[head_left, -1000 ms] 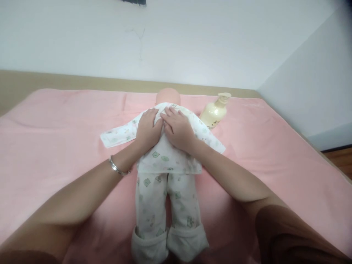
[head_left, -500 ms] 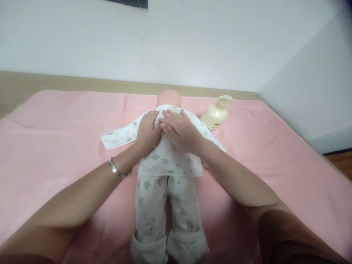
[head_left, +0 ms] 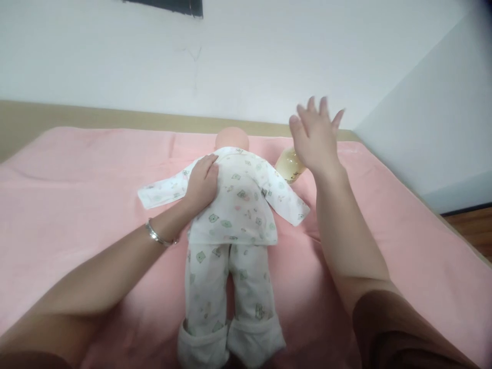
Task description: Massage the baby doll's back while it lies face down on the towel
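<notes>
A baby doll (head_left: 232,139) lies on its front, its bald head at the far end. It wears a white printed top (head_left: 246,205) with the sleeves spread out and matching trousers (head_left: 209,287) with turned-up cuffs. My left hand (head_left: 203,182) lies flat on the left side of the doll's upper back, fingers stretched toward the shoulder. Raised with fingers spread, my right hand (head_left: 317,133) holds nothing. Behind it stands a cream-coloured bottle (head_left: 289,165), whose pump top is hidden by that hand. I cannot tell whether they touch.
A pink sheet (head_left: 96,205) lies under the doll on a table with a tan edge (head_left: 96,114). A white wall (head_left: 246,61) rises behind, with a dark panel (head_left: 180,6) at the top. Wooden floor (head_left: 467,225) shows at the right.
My right hand has lifted off the doll's back and moved right and away from me, in front of the bottle, with fingers now spread. My left hand stays on the doll's back.
</notes>
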The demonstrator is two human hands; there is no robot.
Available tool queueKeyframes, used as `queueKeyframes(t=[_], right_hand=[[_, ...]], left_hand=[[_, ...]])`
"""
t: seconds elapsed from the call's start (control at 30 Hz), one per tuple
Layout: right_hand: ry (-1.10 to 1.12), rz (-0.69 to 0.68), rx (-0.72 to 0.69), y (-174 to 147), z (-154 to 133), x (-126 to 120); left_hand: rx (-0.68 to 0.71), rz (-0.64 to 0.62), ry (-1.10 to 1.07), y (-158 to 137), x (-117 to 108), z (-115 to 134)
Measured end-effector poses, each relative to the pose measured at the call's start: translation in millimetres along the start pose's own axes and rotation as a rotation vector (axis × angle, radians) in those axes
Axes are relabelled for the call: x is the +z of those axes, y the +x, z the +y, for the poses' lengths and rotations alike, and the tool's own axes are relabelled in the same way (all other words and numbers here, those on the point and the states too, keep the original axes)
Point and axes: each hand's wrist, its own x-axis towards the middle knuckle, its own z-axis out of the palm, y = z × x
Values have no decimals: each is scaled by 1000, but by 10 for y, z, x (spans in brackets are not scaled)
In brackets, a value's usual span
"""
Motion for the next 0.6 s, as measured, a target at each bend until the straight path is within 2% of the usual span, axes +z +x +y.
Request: queueKeyframes(t=[0.1, 0.2, 0.3, 0.37, 0.43, 0.5, 0.6], right_hand=[[-12, -54, -75, 10, -11, 97], [28, -45, -77, 21, -9, 146], [77, -54, -25, 39, -16, 130], [103, -88, 28, 58, -33, 98], [134, -132, 97, 84, -57, 62], [163, -166, 174, 112, -85, 29], [171, -197, 260, 145, -122, -2]], left_hand=[[-114, 45, -162, -26, -82, 181], [-56, 30, -332, -51, -102, 464], [-33, -176, -627, -6, -12, 784], [-135, -364, -810, 76, 82, 973], [-238, -498, -955, 181, 175, 1120], [-321, -567, -1080, 280, 256, 1229], [-410, -603, -1226, 376, 350, 1343]])
